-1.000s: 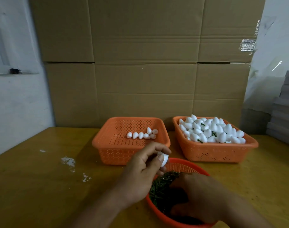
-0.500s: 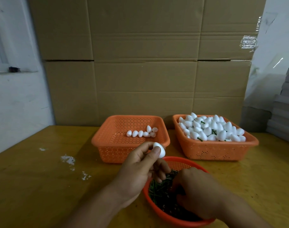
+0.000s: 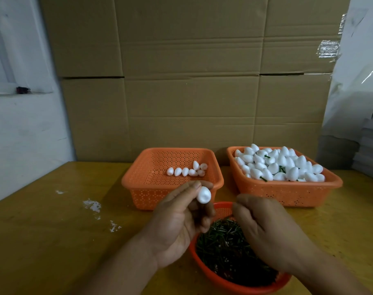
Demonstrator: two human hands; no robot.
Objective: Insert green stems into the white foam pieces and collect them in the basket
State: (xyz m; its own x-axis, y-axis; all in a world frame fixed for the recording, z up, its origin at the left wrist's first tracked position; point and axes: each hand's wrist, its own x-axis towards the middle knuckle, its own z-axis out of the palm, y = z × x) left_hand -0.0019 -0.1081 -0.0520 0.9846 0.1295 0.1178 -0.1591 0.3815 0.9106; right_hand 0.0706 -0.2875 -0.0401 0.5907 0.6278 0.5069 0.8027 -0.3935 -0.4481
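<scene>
The left hand (image 3: pixel 177 222) is raised over the yellow table (image 3: pixel 53 231), pinching a white foam piece (image 3: pixel 204 195) between its thumb and first fingers, the rounded end of the piece pointing toward the camera; no stem shows in it. The piece sits just above the far rim of the round red bowl (image 3: pixel 219 279), which serves as the landmark here. That bowl stands at the near edge of the table and is filled with short green stems (image 3: pixel 221 245). The right hand (image 3: pixel 266 233) hovers above the right part of the bowl, back toward the camera, its fingers curled inward with the tips drawn together; whether a stem is pinched there I cannot tell, since the fingertips face away. The two hands are near each other but apart. Behind the bowl and slightly to its left stands an orange basket (image 3: pixel 143 188) with a small row of foam pieces (image 3: pixel 186 170) lying on its floor toward the back right. Behind the bowl to its right stands a second orange basket (image 3: pixel 287 193), heaped with foam pieces (image 3: pixel 281 165), a few showing green stems. To the left of the bowl, white crumbs (image 3: pixel 92 205) lie scattered on the table. Beyond both baskets rises a wall of cardboard boxes (image 3: pixel 192 81)
</scene>
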